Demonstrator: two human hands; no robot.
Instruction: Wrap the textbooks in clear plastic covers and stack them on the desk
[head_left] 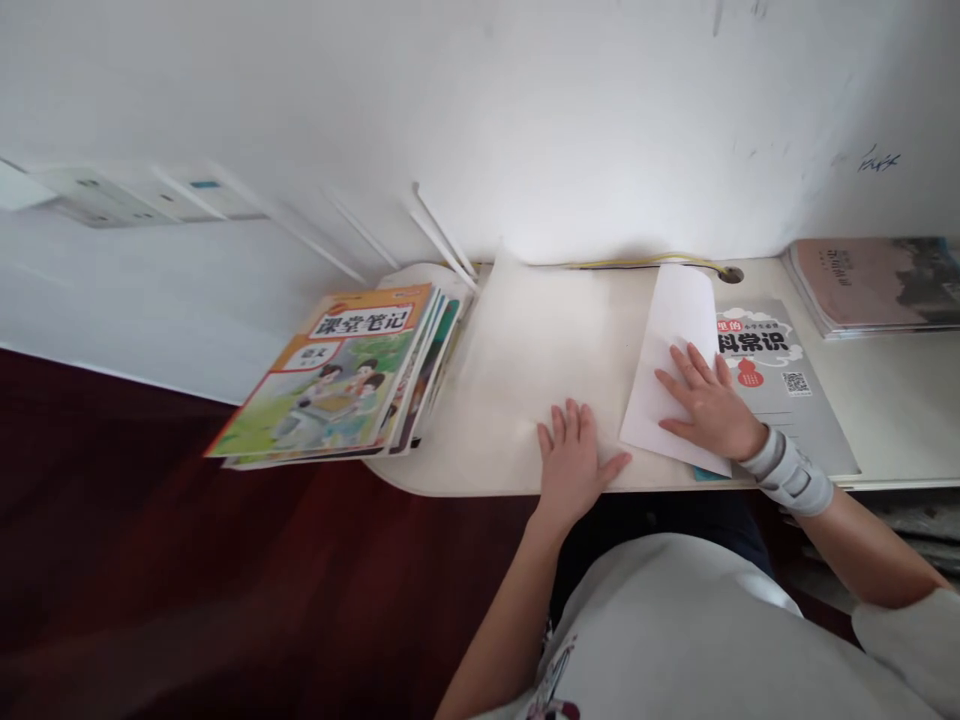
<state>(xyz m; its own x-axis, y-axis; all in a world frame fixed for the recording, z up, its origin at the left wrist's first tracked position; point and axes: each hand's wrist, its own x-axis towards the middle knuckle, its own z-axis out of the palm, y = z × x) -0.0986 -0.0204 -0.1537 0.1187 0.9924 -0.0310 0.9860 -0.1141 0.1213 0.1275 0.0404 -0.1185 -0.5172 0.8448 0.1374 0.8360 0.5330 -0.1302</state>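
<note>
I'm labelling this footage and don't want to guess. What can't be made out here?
In the head view:
Grey booklet: left part hidden by the white paper and right hand.
Blue item: mostly hidden beneath the white paper.
Book stack: lower covers hidden by the top book.
Right sleeve: cut off by the picture's right edge.
QR code: too small to read.

One left hand (568, 465) and one right hand (709, 400) show, two in all, with one wristband (795, 475). One left book pile (330, 375) and one right book pile (877, 285) share one surface (904, 415) with one grey booklet (814, 430), one yellow cable (675, 257) and one white sheet (675, 310) under the right hand.
</note>
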